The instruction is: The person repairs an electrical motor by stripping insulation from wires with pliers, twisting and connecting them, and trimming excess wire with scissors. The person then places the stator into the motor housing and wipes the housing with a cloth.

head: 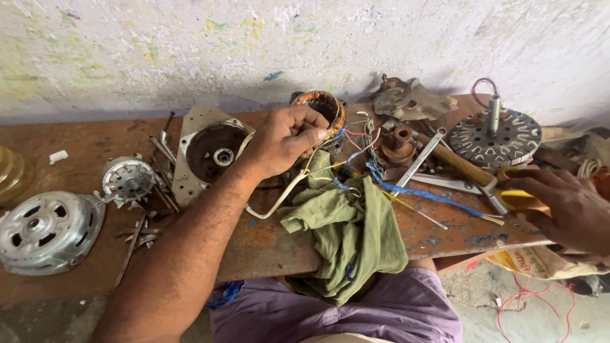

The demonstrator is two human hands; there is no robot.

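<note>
Here, past the round silver motor cover [47, 232], the left hand [286, 140] pinches thin coloured wires [356, 149] beside the copper-wound stator [325, 108]; the right hand [572, 206] closes on yellow-handled scissors [515, 194] at the bench's [267, 244] right end.

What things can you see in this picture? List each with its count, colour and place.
bench: one, rusty brown, along the wall
stator: one, copper windings, back centre, at the left hand
wires: several, blue, yellow and white, trailing from the stator
rag: one, olive green, front centre
square housing: one, grey, left of the stator
round cover: one, silver, far left
small rotor: one, silver, beside the cover
slotted disc: one, grey with a shaft, back right
spanner: one, silver, centre right
scissors: one, yellow handles, under the right hand
left hand: on the stator
right hand: on the scissors
</note>
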